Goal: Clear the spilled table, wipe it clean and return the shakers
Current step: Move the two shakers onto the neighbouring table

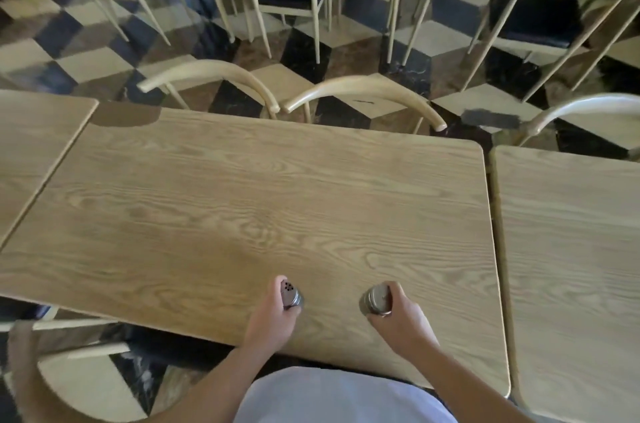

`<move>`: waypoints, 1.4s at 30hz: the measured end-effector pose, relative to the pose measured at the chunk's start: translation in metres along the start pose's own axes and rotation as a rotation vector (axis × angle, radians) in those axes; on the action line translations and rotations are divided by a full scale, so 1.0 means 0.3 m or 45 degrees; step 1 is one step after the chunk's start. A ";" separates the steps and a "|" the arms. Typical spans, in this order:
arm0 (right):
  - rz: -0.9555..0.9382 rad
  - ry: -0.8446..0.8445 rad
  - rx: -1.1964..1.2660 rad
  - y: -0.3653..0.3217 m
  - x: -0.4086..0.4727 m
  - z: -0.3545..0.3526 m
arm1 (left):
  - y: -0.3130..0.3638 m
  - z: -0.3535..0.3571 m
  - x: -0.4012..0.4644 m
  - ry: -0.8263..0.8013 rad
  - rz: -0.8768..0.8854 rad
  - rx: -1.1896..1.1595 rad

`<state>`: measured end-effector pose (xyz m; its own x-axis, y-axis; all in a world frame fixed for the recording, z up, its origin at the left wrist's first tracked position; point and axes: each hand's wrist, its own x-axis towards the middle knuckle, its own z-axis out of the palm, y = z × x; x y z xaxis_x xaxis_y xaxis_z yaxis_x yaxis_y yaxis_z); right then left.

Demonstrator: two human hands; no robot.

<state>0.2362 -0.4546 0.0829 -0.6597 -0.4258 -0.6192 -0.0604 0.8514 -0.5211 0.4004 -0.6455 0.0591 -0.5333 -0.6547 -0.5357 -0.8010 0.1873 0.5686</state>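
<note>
Nearest: pale shirt front (343, 398) at bottom centre, both bare forearms reaching out over the near edge of the table (242, 187). Left hand (268, 317) grip closed around a shaker with a dark holed top (290, 294), tilted left. Right hand (401, 322) grip closed around a second shaker with a metal lid (377, 299). Both shakers sit over the near part of the table, apart from each other; can't tell if their bases touch the wood. Rest of the table bare wood grain. Side tables left (38, 145) and right (568, 249). Beyond: curved chair backs (363, 90), checkered floor (104, 52), more chairs.
</note>
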 end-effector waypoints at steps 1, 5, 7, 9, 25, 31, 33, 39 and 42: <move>-0.011 -0.006 -0.028 -0.018 0.021 -0.005 | 0.011 0.000 0.016 0.002 -0.001 -0.002; -0.025 -0.036 -0.106 -0.082 0.092 -0.006 | 0.060 0.003 0.062 0.022 -0.025 -0.027; -0.005 -0.042 -0.149 -0.112 0.131 -0.006 | 0.067 0.008 0.103 0.030 0.014 -0.014; 0.036 -0.019 -0.174 -0.136 0.153 0.002 | 0.063 0.018 0.141 0.062 0.069 0.000; 0.167 0.124 -0.205 -0.294 0.340 0.053 | 0.134 -0.099 0.421 0.152 0.122 0.111; 0.179 0.145 -0.179 -0.301 0.383 0.065 | 0.112 -0.117 0.466 -0.021 0.157 0.204; 0.195 0.171 -0.046 -0.287 0.382 0.070 | 0.077 -0.123 0.455 -0.034 0.218 0.179; 0.325 0.278 0.235 -0.221 0.327 0.075 | -0.001 -0.135 0.446 0.018 0.317 0.195; 0.296 0.345 0.208 -0.207 0.300 0.078 | -0.005 -0.133 0.444 0.037 0.306 0.217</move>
<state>0.1980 -0.5530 0.0458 -0.8167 -0.1122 -0.5660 0.2198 0.8464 -0.4850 0.3416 -0.7621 0.0119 -0.7072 -0.5970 -0.3788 -0.6881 0.4582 0.5626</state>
